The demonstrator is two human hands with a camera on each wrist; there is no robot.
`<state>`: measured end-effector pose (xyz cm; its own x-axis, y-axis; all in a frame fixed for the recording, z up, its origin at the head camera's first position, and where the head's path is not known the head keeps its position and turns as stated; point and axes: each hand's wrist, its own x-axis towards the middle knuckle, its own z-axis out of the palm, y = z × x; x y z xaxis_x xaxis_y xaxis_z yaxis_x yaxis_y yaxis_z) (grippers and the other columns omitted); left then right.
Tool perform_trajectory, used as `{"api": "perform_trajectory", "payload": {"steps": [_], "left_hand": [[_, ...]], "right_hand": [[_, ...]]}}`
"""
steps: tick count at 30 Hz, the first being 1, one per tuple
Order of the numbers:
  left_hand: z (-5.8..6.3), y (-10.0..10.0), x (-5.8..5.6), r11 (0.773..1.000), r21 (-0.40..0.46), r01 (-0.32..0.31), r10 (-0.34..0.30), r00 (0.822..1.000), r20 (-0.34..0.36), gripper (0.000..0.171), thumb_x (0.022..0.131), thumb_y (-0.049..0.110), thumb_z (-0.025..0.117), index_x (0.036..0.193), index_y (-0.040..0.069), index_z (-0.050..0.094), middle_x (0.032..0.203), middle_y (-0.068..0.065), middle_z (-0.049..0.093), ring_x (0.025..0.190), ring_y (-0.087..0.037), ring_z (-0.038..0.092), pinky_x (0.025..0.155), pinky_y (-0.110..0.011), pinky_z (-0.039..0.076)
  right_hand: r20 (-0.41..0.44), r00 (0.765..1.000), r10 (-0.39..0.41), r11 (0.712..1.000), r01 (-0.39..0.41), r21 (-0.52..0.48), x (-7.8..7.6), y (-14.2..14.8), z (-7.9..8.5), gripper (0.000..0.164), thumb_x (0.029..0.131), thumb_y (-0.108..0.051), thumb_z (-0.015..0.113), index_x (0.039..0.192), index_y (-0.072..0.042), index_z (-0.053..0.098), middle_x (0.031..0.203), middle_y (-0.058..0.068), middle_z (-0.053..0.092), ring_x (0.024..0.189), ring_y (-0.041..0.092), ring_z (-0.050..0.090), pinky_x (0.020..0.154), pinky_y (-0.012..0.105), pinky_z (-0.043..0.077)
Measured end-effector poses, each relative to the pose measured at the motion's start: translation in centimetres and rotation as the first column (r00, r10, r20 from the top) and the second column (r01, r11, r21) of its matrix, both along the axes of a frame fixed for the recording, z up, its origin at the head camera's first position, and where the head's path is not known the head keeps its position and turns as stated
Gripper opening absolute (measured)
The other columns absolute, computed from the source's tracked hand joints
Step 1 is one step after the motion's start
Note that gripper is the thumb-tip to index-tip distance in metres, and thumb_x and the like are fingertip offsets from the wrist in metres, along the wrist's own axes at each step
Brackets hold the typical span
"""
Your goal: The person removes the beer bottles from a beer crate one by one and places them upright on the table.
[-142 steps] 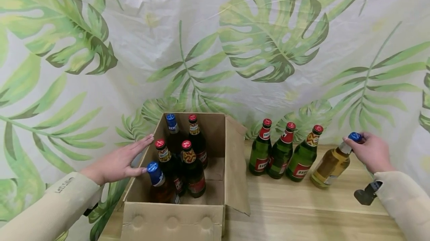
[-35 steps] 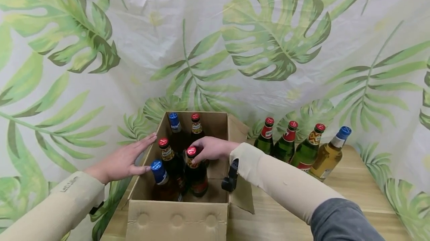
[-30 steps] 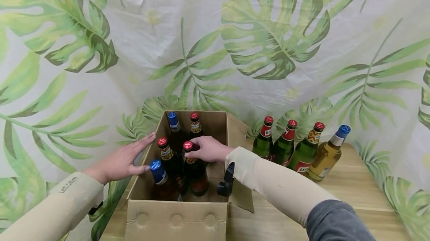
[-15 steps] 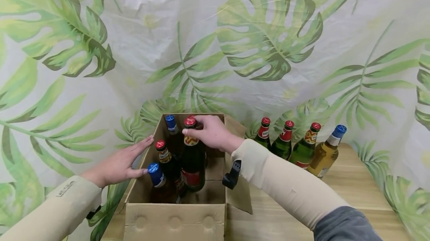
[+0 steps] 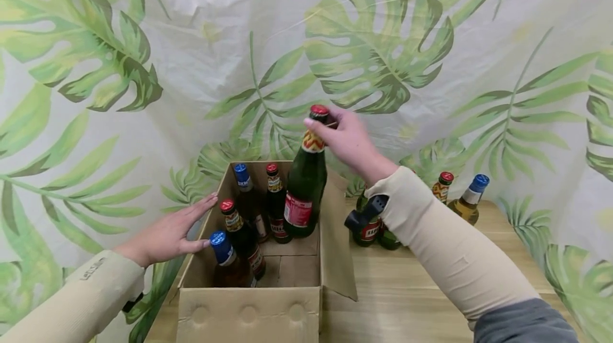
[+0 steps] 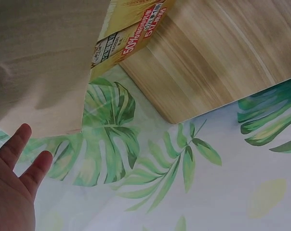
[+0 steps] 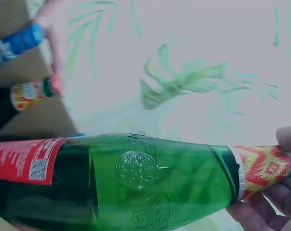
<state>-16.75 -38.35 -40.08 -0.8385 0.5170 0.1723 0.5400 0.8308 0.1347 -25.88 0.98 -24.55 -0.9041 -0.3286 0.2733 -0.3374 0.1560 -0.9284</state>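
Observation:
My right hand [image 5: 354,143] grips a green beer bottle [image 5: 306,183] by its neck, just below the red cap. The bottle leans a little, raised over the right part of the cardboard box [image 5: 249,314]. In the right wrist view, fingers and thumb pinch the red-and-gold neck label of the beer bottle [image 7: 160,178]. My left hand [image 5: 163,234] lies with straight, spread fingers along the box's left rim. The left wrist view shows the left hand [image 6: 13,187] right by the box wall [image 6: 44,86]. Inside stand a red-capped bottle [image 5: 234,226], a blue-capped bottle [image 5: 224,252] and others.
Right of the box, an amber blue-capped bottle [image 5: 466,207] and several green red-capped bottles stand on the wooden table [image 5: 397,300], partly hidden by my right forearm. A box flap [image 5: 337,247] hangs out on the right side. A leaf-print cloth [image 5: 268,40] hangs behind.
My right hand has released the amber bottle at the right, moved left to the box, gripped a green bottle and lifted it up and to the right. The left hand has stayed in place.

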Motion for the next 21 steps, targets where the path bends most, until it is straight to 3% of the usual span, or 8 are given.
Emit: {"api": "perform_trajectory", "payload": {"steps": [5,9,15,18,21], "left_hand": [[-0.2,0.1,-0.1,1.0,-0.003,-0.001,0.001,1.0,-0.008,0.088,0.093,0.043,0.073,0.159,-0.001,0.034,0.162,-0.025,0.034,0.136,-0.049,0.047,0.1,-0.063,0.046],[-0.2,0.1,-0.3,1.0,0.001,-0.004,0.004,1.0,-0.007,0.088,0.094,0.042,0.072,0.159,-0.002,0.033,0.162,-0.025,0.033,0.137,-0.049,0.045,0.102,-0.063,0.044],[-0.2,0.1,-0.4,1.0,-0.01,-0.005,0.005,1.0,-0.018,0.088,0.093,0.043,0.072,0.159,-0.002,0.034,0.161,-0.025,0.035,0.135,-0.049,0.047,0.101,-0.063,0.045],[-0.3,0.2,-0.5,1.0,-0.019,-0.003,0.003,1.0,-0.021,0.088,0.093,0.044,0.072,0.158,-0.003,0.035,0.161,-0.026,0.035,0.134,-0.049,0.048,0.102,-0.062,0.045],[-0.3,0.2,-0.5,1.0,-0.011,-0.008,0.008,1.0,-0.019,0.087,0.093,0.041,0.073,0.157,-0.004,0.036,0.161,-0.026,0.036,0.135,-0.049,0.048,0.102,-0.062,0.044]], "right_hand": [[-0.051,0.995,-0.089,0.989,0.083,-0.124,0.1,1.8,2.3,0.032,0.102,-0.02,0.068,0.123,0.003,0.068,0.097,0.008,0.067,0.083,0.015,0.062,0.076,0.029,0.054],[-0.11,0.984,-0.141,0.982,0.124,-0.143,0.1,3.5,3.6,0.033,0.102,-0.021,0.067,0.124,0.003,0.068,0.096,0.006,0.066,0.082,0.013,0.062,0.076,0.026,0.055],[-0.142,0.97,-0.196,0.967,0.167,-0.193,0.9,5.9,3.8,0.038,0.104,-0.023,0.065,0.131,0.003,0.065,0.096,0.004,0.064,0.084,0.014,0.06,0.075,0.024,0.052],[-0.19,0.961,-0.203,0.975,0.179,-0.134,1.5,7.3,3.7,0.036,0.104,-0.025,0.065,0.126,0.003,0.066,0.089,0.002,0.061,0.076,0.014,0.053,0.067,0.024,0.046],[-0.256,0.949,-0.181,0.98,0.197,0.036,1.9,8.9,3.4,0.036,0.103,-0.031,0.065,0.118,0.002,0.068,0.082,0.004,0.06,0.063,0.015,0.047,0.058,0.026,0.042]]}}
